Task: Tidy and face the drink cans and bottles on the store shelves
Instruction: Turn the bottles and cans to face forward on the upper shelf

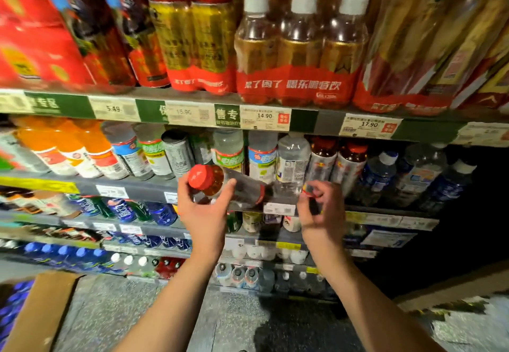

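My left hand (205,208) grips a red-capped bottle (220,183) of amber drink. The bottle lies tilted almost flat in front of the second shelf (137,189), with its cap pointing left and towards me. My right hand (321,208) is just right of the bottle's base, its fingers curled round a small dark and red object (310,194); I cannot tell what that object is. Behind both hands stand clear bottles (292,159) and two red-capped bottles (338,161) upright on the same shelf.
The top shelf holds shrink-wrapped multipacks (297,48) above price tags (264,117). Orange bottles (68,145) and a grey can (179,153) stand at the left, blue bottles (413,175) at the right. Lower shelves hold more drinks. A cardboard box (46,310) sits on the floor at the lower left.
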`<state>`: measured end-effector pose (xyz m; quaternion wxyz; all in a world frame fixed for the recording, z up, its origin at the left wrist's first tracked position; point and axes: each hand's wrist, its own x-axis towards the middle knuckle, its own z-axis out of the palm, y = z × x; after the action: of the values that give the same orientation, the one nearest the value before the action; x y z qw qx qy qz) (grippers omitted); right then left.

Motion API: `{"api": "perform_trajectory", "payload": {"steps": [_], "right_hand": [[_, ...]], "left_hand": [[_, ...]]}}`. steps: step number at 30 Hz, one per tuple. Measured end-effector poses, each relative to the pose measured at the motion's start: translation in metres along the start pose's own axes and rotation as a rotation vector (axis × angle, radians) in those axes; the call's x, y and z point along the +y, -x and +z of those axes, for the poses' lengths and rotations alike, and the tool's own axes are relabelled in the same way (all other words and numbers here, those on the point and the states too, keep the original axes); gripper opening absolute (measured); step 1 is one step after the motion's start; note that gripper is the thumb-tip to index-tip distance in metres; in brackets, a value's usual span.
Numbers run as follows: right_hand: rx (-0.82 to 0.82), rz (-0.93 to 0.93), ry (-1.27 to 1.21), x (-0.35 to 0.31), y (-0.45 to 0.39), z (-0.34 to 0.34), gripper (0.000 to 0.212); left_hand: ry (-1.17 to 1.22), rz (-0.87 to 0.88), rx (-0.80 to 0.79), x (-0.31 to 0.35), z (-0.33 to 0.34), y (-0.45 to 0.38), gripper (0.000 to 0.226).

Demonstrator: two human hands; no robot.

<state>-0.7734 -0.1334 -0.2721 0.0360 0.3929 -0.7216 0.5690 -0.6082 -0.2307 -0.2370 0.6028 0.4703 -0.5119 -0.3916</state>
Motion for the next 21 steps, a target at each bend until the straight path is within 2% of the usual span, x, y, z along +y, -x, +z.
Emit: {"api": "perform_trajectory", "payload": {"steps": [6, 9, 13, 17, 21], "right_hand": [[-0.072, -0.057, -0.010, -0.025, 0.009, 0.050, 0.021], [-0.069, -0.082, -0.007, -0.029, 0.013, 0.062, 0.016], [-0.088, -0.109, -0.026, -0.027, 0.016, 0.067, 0.010], [-0.103, -0.069, -0.016, -0.023, 0.023, 0.066, 0.018], [-0.114, -0.064, 0.022, -0.018, 0.022, 0.059, 0.019]], "left_hand": [[-0.014, -0.024, 0.087, -0.008, -0.036, -0.045, 0.059], [-0.027, 0.024, 0.090, -0.008, -0.041, -0.059, 0.050], [-0.114, 0.049, 0.048, -0.016, -0.041, -0.077, 0.053], [-0.202, 0.095, 0.008, -0.020, -0.028, -0.085, 0.062], [-0.236, 0.065, -0.019, -0.021, -0.012, -0.088, 0.061]]}}
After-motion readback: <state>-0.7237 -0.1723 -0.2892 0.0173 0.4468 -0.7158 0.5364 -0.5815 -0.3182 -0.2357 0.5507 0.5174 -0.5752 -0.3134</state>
